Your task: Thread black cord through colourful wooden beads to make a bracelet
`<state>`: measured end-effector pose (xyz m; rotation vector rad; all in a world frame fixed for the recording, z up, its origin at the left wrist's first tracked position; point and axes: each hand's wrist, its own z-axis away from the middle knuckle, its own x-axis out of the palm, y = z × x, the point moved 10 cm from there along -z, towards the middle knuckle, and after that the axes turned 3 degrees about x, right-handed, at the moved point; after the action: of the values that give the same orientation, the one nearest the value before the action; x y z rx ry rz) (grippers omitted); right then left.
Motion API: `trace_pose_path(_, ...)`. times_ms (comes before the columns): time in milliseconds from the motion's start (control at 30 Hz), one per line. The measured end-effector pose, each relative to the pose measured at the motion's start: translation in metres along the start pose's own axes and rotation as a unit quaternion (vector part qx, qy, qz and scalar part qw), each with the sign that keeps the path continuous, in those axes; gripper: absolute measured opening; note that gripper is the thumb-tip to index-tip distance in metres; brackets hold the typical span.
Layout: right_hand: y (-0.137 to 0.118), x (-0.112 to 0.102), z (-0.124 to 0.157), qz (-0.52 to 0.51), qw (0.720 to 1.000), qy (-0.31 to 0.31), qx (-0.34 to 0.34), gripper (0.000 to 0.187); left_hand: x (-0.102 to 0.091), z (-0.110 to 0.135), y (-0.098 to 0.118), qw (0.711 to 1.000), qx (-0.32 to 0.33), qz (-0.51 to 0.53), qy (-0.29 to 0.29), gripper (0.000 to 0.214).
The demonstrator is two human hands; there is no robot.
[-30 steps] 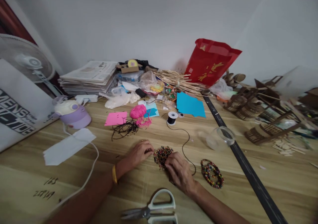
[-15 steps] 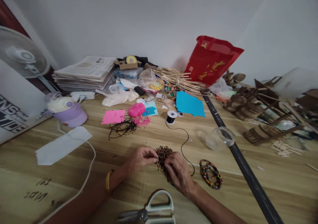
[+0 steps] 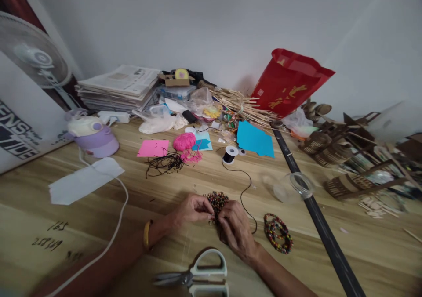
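Note:
A small heap of multicoloured beads [image 3: 217,200] lies on the wooden table between my hands. My left hand [image 3: 194,209] is at the heap's left edge, thumb and fingertips pinched together; whatever sits between them is too small to make out. On the other side, my right hand [image 3: 239,229] has its fingers closed at the beads, with black cord [image 3: 248,177] running in beneath it. That cord curves down from a white spool [image 3: 230,155] wound with black. Strung loops of beads [image 3: 286,244] rest to the right. Scissors with white handles [image 3: 187,278] lie nearest me.
A clear plastic jar [image 3: 286,188] lies beside a dark strip [image 3: 325,226] on the table. Farther back are pink yarn [image 3: 184,141], cut black cord pieces [image 3: 166,161], blue paper [image 3: 255,139] and a red bag [image 3: 290,84]. A white cable [image 3: 122,211] crosses the left side.
My left hand has shifted slightly right, bringing its fingertips closer to my right hand. My right hand stays almost in place. The whole view has tilted a little.

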<state>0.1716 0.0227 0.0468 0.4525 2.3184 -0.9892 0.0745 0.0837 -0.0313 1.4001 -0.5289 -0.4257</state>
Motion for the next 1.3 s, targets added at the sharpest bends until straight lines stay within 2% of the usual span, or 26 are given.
trace_pose_path(867, 0.0033, 0.0065, 0.0036, 0.042, 0.999, -0.002, -0.016, 0.013, 0.0021, -0.0014, -0.0056, 0.999, 0.004, 0.038, 0.007, 0.027)
trace_pose_path(1300, -0.0034, 0.0015, 0.0007, 0.044, 0.998, 0.018, -0.033, 0.012, 0.0058, -0.0015, -0.0029, 0.999, 0.018, 0.038, -0.012, 0.025)
